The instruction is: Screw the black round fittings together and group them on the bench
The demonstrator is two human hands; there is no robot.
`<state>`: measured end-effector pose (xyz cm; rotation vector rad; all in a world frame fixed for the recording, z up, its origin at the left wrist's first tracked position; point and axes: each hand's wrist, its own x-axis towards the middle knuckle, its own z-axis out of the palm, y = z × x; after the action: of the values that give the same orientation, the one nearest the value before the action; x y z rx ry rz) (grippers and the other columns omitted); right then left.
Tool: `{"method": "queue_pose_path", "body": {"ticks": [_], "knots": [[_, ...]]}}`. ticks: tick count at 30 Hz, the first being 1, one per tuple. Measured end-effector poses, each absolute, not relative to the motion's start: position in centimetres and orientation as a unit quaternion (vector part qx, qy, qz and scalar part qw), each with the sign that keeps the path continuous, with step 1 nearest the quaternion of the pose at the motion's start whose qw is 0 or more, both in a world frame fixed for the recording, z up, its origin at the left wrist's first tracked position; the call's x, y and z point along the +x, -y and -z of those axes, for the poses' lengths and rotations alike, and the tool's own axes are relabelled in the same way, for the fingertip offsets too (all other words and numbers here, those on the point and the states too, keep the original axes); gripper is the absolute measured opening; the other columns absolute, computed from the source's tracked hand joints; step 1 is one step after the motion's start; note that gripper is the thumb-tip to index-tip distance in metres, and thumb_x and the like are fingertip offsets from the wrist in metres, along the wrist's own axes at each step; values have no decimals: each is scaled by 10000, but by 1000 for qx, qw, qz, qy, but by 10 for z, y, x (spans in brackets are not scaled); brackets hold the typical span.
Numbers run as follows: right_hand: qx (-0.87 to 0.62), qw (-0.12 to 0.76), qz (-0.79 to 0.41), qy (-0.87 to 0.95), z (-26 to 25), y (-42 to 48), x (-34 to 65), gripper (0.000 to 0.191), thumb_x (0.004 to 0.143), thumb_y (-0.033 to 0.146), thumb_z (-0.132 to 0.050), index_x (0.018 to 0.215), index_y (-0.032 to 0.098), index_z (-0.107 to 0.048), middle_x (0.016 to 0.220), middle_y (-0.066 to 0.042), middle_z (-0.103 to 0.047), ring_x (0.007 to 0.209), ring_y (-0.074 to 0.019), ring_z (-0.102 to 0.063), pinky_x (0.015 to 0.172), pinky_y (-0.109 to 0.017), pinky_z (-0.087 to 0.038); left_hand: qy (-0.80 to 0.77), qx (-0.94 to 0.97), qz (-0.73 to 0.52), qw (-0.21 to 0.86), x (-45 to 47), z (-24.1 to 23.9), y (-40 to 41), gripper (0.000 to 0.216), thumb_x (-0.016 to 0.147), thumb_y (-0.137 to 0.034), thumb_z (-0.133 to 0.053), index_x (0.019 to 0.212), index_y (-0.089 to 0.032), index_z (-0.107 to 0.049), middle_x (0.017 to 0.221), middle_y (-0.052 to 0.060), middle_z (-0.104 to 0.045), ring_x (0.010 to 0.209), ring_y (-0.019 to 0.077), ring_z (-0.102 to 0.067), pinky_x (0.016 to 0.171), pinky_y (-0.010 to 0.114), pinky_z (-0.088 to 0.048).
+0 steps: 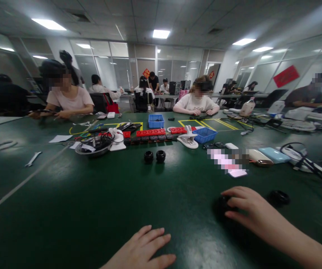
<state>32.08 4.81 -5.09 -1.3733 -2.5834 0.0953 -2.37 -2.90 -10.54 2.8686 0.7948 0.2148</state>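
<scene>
My left hand (144,248) lies flat on the green table (93,209) near the front edge, fingers stretched out, holding nothing. My right hand (250,209) reaches in from the right with its fingers curled over a small black round part (221,204) on the table. Another black round part (279,197) lies just right of that hand. Two black ring-shaped parts (154,156) stand side by side farther out, in the middle of the table.
A row of red and black blocks (149,135), two blue bins (156,120), white clamps, a bowl with cables (93,145), phones (261,156) and a wrench (33,159) lie across the table. Several people sit at its far side and right end.
</scene>
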Motion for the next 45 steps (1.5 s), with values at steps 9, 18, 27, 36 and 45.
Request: {"method": "queue_pose_path", "body": {"ticks": [9,18,27,36,45], "knots": [[-336,140,-76,928,46,-84,164,134,724,316,-669,752,187,-655,934,-50,-631,908,-193,-548,793,-311,-447,-265,962,-36,51,-20,89,30,311,951,-303,-378,1252,-237,-424,1300,103,-489,1187,269,-453,923,445,-423],[-432,207,-21,878,62,-147,92,407,647,429,-714,915,175,-543,852,-61,-586,799,-193,-548,655,-279,-425,-252,964,-59,63,-22,86,27,307,952,-336,-370,1234,-241,-444,1266,93,-525,1153,257,-492,913,410,-436],[-453,231,15,861,69,-162,82,405,672,462,-683,934,176,-568,864,-85,-594,843,-220,-536,714,-310,-405,-246,965,-39,82,-23,87,25,329,955,-342,-350,1258,-230,-412,1305,113,-482,1192,279,-442,917,450,-428],[-408,205,10,889,65,-160,89,436,708,474,-646,1037,190,-612,910,-73,-644,900,-229,-503,747,-321,-384,-251,966,-28,57,-22,92,28,323,971,-330,-285,1250,-227,-412,1315,104,-473,1206,272,-427,915,464,-427],[-428,179,10,886,49,-160,92,519,642,576,-645,1038,243,-608,1082,-62,-554,991,-243,-467,799,-347,-382,-248,967,-56,6,-22,89,28,306,973,-300,-296,1216,-220,-463,1249,87,-542,1142,250,-504,877,416,-467]]}}
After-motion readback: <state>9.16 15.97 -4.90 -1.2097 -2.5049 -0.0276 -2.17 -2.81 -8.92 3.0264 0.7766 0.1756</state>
